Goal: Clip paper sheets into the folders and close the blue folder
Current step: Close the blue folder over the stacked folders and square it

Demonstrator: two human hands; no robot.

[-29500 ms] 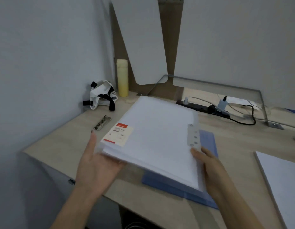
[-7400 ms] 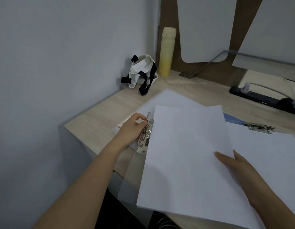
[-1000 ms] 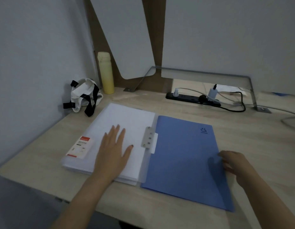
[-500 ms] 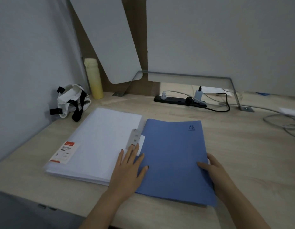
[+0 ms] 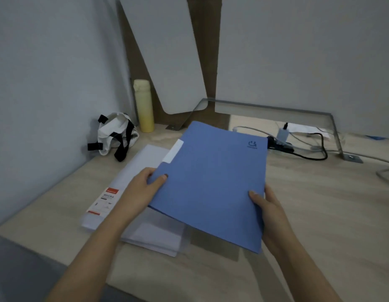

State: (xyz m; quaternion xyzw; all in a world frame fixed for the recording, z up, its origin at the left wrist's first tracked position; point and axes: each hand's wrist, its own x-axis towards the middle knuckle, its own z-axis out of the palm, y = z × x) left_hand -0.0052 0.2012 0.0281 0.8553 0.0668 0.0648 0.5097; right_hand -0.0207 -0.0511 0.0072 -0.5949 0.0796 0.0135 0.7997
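The closed blue folder (image 5: 213,179) is lifted off the desk and tilted, its far end raised. My left hand (image 5: 143,184) grips its left edge, thumb on the cover. At the right edge my right hand (image 5: 267,205) holds it the same way, thumb on top. Below and to the left, the translucent white folder (image 5: 143,162) with a red-and-white label lies flat on the desk, partly covered by the blue folder and my left arm.
A yellow bottle (image 5: 143,105) and a white bag with black straps (image 5: 115,136) stand at the back left by the wall. A black power strip (image 5: 280,146) with cables lies behind the blue folder. The wooden desk (image 5: 319,203) extends to the right.
Both hands have gripped the blue folder's side edges and lifted it off the desk, up and over the white folder. Half a second ago it lay flat under my hands.
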